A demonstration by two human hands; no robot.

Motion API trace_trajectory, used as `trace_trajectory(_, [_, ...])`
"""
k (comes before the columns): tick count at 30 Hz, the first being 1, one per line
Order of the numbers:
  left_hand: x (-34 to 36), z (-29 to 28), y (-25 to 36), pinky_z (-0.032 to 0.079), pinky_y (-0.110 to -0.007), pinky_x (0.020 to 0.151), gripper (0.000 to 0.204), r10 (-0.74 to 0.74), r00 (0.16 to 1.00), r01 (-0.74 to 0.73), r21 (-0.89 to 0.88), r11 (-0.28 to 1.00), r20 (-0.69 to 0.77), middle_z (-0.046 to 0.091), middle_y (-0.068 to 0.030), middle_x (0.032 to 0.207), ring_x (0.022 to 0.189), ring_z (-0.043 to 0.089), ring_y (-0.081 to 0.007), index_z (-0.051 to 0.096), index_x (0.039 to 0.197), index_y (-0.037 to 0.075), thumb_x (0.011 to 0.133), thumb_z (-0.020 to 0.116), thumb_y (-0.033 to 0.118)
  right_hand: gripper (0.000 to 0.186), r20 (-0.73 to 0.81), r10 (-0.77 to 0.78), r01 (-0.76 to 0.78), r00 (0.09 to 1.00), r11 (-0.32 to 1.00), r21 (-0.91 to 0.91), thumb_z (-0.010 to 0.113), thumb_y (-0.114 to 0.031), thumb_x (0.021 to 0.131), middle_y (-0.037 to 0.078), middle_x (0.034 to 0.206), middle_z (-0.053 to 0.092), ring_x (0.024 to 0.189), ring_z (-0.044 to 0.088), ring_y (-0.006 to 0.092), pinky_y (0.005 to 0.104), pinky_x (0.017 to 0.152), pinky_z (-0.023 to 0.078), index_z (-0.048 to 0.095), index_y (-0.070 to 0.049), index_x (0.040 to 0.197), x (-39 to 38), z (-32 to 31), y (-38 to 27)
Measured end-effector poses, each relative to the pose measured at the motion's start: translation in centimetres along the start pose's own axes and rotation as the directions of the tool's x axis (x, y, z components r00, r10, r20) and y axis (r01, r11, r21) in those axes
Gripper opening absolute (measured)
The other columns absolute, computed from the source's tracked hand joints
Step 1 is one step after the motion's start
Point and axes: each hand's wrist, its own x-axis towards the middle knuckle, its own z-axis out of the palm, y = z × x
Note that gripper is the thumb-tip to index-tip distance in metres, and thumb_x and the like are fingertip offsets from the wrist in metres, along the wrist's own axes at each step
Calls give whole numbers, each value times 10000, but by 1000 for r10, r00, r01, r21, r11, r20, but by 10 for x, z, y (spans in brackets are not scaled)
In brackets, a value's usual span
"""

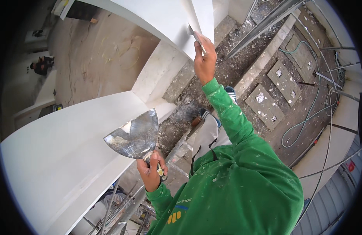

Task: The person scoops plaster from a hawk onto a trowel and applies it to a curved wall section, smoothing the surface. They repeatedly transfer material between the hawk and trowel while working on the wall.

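My left hand (150, 172) is wrapped round the handle of a broad putty knife (136, 135). Its wide metal blade is tilted up and smeared, with a pale patch of filler (126, 127) near one edge. Farther off, my right hand (205, 60) grips a narrower putty knife (199, 42). That blade's tip lies at the white wall corner (181, 29), where a shadow falls beside it; I cannot tell how firmly it touches. Both green sleeves are spotted with white splashes.
A white ledge (71, 145) curves along the left, past a wall opening onto a brown floor (106, 55). Debris covers the ground by my feet (211, 117). Boards (267, 105), a green hose (294, 135) and metal scaffold poles (263, 29) are on the right. Another person (43, 65) is far left.
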Motion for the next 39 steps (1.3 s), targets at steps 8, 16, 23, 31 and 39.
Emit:
trace_trajectory(8, [-2, -17, -14, 403, -260, 381, 241, -35, 999, 35, 20, 999, -25, 509, -90, 784, 528, 468, -126, 406, 1075, 5, 922, 537, 137, 359, -122, -19, 14, 992, 999, -45, 543, 65, 852, 123, 1103, 613, 1017, 571, 253, 330, 876, 447, 595, -56, 1186, 0, 27, 2])
trace_trajectory(16, [1, -18, -15, 381, -239, 354, 266, -22, 1000, 23, 26, 999, -10, 465, -80, 758, 506, 465, -119, 391, 1105, 7, 918, 530, 137, 417, -168, -36, 18, 985, 994, -110, 543, 74, 841, 116, 1108, 576, 1009, 530, 274, 340, 860, 434, 554, -55, 1237, 3, 46, 0])
trace_trajectory(23, [-1, -30, -19, 415, -256, 387, 236, -84, 996, 84, 17, 996, -6, 496, -92, 792, 543, 474, -127, 418, 1075, -6, 914, 536, 121, 484, -144, 21, -38, 989, 993, -115, 558, 49, 808, 108, 1136, 536, 1031, 486, 314, 425, 938, 346, 498, -44, 1280, -5, 62, -15])
trace_trajectory(31, [3, -26, -14, 401, -256, 384, 245, -49, 998, 47, 28, 999, 51, 481, -85, 725, 524, 460, -126, 410, 1070, -8, 922, 530, 146, 464, 29, 7, -2, 1000, 988, -154, 537, 84, 824, 133, 1135, 563, 1035, 512, 298, 369, 898, 402, 528, -50, 1268, -56, 35, -55])
trace_trajectory(39, [5, -31, -26, 387, -248, 354, 219, -40, 998, 39, 29, 999, 42, 464, -82, 722, 496, 458, -125, 403, 1012, -6, 914, 531, 142, 338, -147, -49, 37, 988, 996, -84, 520, 43, 880, 154, 1101, 604, 991, 593, 280, 332, 864, 460, 561, -33, 1207, -2, 30, -12])
